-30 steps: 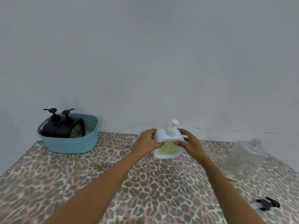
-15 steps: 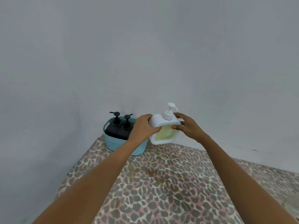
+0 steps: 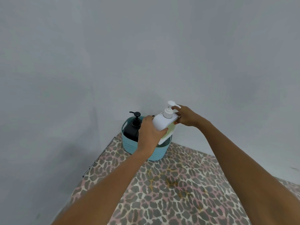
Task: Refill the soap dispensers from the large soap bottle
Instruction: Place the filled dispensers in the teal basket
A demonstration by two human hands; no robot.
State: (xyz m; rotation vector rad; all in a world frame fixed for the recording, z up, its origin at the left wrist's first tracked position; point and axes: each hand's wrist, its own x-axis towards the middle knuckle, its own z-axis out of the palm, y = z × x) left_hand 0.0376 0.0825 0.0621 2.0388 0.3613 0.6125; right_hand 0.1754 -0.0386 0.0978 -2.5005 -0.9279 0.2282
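A white soap dispenser (image 3: 163, 123) with a white pump and pale green soap inside hangs tilted over the right half of a light blue basket (image 3: 129, 146). My left hand (image 3: 150, 133) grips its left side, and my right hand (image 3: 186, 116) holds its upper right corner by the pump. A black pump dispenser (image 3: 132, 130) stands in the left part of the basket. The large soap bottle is out of view.
The basket sits at the far left corner of a table with a leopard-print cover (image 3: 170, 189), close to a plain grey wall (image 3: 146, 54). The table's left edge (image 3: 97, 158) runs diagonally just beside the basket.
Both hands have carried the white dispenser left from the middle of the table to above the basket. The view has swung left, and the clear bottle at right has left the frame.
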